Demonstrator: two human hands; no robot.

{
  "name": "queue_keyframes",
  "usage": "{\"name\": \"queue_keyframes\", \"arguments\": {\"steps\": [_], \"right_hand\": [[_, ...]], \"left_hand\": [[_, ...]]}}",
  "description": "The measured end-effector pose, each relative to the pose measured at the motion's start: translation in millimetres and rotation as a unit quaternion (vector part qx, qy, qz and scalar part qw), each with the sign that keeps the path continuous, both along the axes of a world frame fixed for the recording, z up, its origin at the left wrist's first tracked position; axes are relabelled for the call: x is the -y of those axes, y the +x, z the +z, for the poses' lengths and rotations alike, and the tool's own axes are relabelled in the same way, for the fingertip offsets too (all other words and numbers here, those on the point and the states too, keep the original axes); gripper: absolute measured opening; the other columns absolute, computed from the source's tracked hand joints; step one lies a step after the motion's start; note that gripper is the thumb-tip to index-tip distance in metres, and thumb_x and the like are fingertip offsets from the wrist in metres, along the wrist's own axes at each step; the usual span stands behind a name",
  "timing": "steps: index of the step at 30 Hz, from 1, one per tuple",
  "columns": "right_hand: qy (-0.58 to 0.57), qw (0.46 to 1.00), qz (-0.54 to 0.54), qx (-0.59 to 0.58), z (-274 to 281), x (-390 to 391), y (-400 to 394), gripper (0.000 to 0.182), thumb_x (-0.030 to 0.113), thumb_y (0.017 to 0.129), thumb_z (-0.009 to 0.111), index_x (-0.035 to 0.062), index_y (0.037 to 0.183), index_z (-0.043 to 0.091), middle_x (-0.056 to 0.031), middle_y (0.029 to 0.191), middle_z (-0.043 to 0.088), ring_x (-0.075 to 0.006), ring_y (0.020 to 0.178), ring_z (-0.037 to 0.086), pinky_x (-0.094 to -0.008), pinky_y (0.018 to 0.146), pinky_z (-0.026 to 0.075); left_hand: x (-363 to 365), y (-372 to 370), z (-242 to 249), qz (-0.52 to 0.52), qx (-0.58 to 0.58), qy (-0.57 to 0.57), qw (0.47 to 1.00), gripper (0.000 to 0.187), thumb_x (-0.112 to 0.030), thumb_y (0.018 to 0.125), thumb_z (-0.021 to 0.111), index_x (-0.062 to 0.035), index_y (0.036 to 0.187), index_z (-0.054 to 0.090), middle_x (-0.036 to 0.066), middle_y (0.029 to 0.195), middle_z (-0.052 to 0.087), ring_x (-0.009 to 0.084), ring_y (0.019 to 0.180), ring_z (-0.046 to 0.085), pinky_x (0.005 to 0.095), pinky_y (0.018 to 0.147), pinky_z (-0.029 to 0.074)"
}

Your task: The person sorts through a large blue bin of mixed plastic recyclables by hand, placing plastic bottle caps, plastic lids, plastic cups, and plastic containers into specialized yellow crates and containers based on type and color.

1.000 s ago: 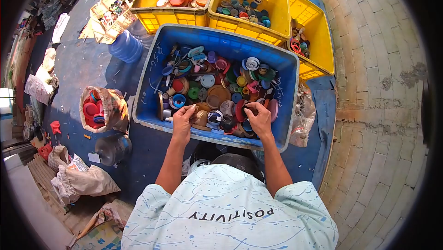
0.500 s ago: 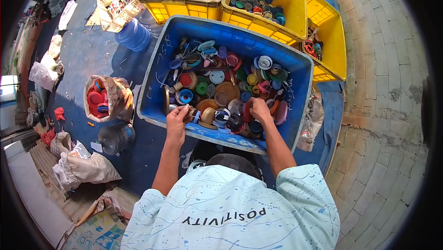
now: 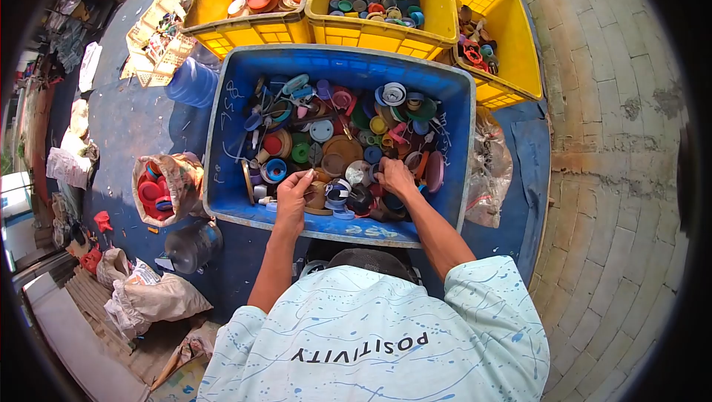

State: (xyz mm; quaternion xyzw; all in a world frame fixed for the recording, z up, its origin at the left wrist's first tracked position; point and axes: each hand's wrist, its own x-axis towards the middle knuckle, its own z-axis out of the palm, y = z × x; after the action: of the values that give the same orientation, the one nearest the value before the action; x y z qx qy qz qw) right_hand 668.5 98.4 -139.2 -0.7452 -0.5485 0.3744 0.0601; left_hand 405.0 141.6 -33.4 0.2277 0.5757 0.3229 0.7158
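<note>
**Caps and lids sorted by hand from one blue crate**

Caps and lids (image 3: 337, 142), loose and mixed in colour, fill the floor of the blue crate (image 3: 245, 202) that sits directly in front of the crouching person, close enough for both arms to reach in over its near wall. The left hand (image 3: 295, 190) is curled at the near edge of the heap, fingers bent around a brownish lid; whether it is truly pinched or only touched I cannot tell. The right hand (image 3: 394, 177) lies palm down with its fingers dug in among dark and red caps, so what it grips, if anything, is hidden.

Behind the blue crate stand three yellow crates: the left yellow crate (image 3: 252, 31) holds wide orange, red and blue lids, the middle yellow crate (image 3: 378, 31) small green and teal caps, the right yellow crate (image 3: 512, 68) a few dark and red pieces. The differing contents suggest each bin takes one kind.

To the left, on the blue floor covering (image 3: 148, 120), are one open sack of red lids (image 3: 159, 190) and two large water bottles: one blue (image 3: 191, 81), one dark (image 3: 191, 246). The caps in the blue crate are too many to count.
</note>
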Motion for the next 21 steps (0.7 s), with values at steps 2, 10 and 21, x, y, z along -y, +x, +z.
{"name": "queue_keyframes", "arguments": {"steps": [2,10,21], "right_hand": [[-0.015,0.999,-0.04,-0.003,0,4,8,0.03,0.021,0.075,0.064,0.0033,0.098,0.059,-0.0269,0.093,0.063,-0.0446,0.092,0.061,-0.0494,0.083,0.048],[0.106,0.953,-0.235,-0.16,66,13,55,0.034,0.01,0.073,0.066,0.0003,0.104,0.056,-0.006,0.075,0.062,-0.0139,0.073,0.062,-0.0285,0.067,0.05],[0.401,0.749,-0.388,-0.358,167,51,87,0.013,0.005,0.084,0.068,0.0019,0.095,0.062,0.0014,0.076,0.06,-0.0027,0.065,0.053,-0.0172,0.059,0.043]], "left_hand": [[-3,15,0,-0.031,0.007,0.004,0.999,0.016,-0.022,0.09,0.064,-0.0068,0.095,0.066,-0.002,0.085,0.065,0.0043,0.071,0.056,0.0202,0.066,0.045],[0,61,-30,-0.121,0.022,-0.003,0.992,0.019,-0.021,0.089,0.066,-0.004,0.098,0.063,-0.001,0.084,0.063,0.0047,0.068,0.054,0.0198,0.061,0.045],[22,163,-74,-0.465,-0.126,0.069,0.873,0.032,-0.025,0.079,0.075,0.0002,0.097,0.066,0.006,0.084,0.066,0.0136,0.076,0.061,0.0276,0.066,0.048]]}}
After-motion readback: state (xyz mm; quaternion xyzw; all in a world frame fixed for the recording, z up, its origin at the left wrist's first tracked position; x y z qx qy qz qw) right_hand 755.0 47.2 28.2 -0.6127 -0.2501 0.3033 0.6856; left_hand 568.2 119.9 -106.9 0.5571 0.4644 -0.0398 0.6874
